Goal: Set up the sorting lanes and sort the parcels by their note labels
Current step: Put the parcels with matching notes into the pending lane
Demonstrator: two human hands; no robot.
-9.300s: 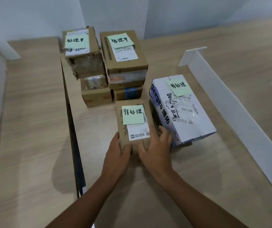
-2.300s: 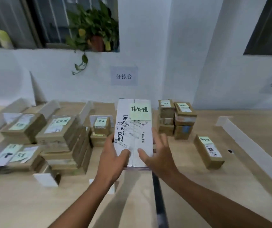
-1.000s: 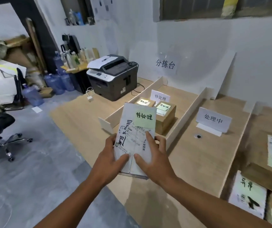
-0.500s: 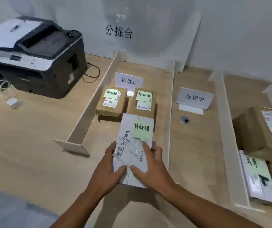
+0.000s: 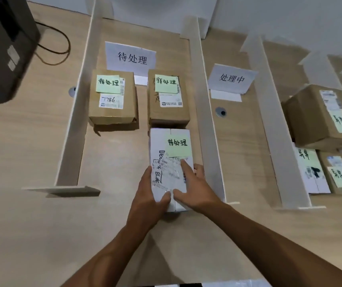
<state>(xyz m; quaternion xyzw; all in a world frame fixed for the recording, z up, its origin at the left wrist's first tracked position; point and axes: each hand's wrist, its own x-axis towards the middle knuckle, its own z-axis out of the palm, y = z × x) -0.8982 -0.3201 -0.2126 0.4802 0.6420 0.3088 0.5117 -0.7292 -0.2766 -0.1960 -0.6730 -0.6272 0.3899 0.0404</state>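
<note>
White parcel (image 5: 159,141), a glossy rectangular carton, sits just beside the brown cardboard box (image 5: 168,113), left grip (image 5: 149,195) and right grip (image 5: 196,188) clasping its near end.

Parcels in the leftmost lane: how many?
3. A left brown parcel and a right brown parcel near the sign; a white parcel in front of the right one, held by left hand and right hand.

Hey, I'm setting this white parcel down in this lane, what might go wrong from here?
The white parcel sits right behind a brown box; pushing further may shove that box. Your right hand has fingers between the parcel and the thin divider, so it could knock the board. The right index fingertip lies at the edge of the green note and might peel it.
</note>
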